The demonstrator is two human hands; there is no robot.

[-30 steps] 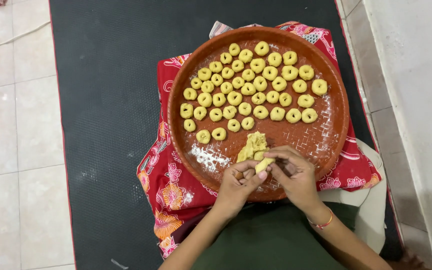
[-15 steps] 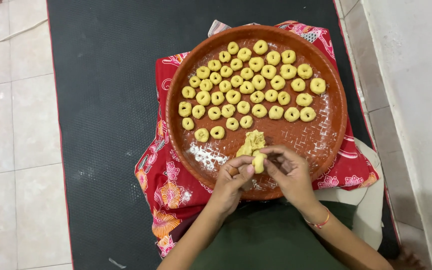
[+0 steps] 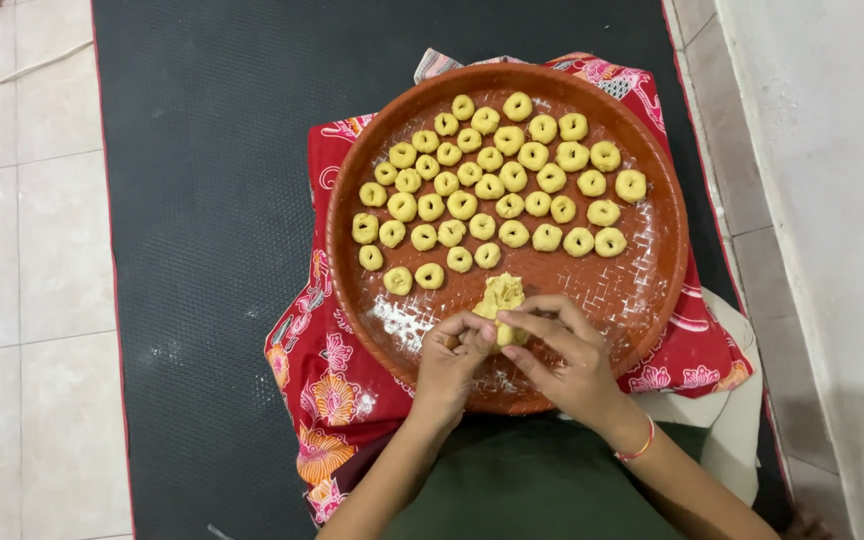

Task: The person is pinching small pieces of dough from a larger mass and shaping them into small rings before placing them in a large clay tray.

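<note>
A round brown tray (image 3: 652, 270) rests on a red patterned cloth (image 3: 327, 380) on my lap. Several small yellow dough rings (image 3: 492, 185) lie in rows across its far half. A lump of yellow dough (image 3: 503, 293) sits near the tray's front edge. My left hand (image 3: 452, 365) and my right hand (image 3: 564, 355) meet just below the lump, fingertips pinched together on a small dough piece (image 3: 504, 333). A thin bracelet circles my right wrist.
Under everything lies a black textured mat (image 3: 202, 200). Pale floor tiles (image 3: 22, 270) run along the left. A light wall or step (image 3: 832, 180) borders the right side. White flour dusts the tray's front part (image 3: 397, 320).
Both hands stay at the tray's front edge, working the small dough piece between the fingertips; it has gone from sticking out between them to tucked inside.
</note>
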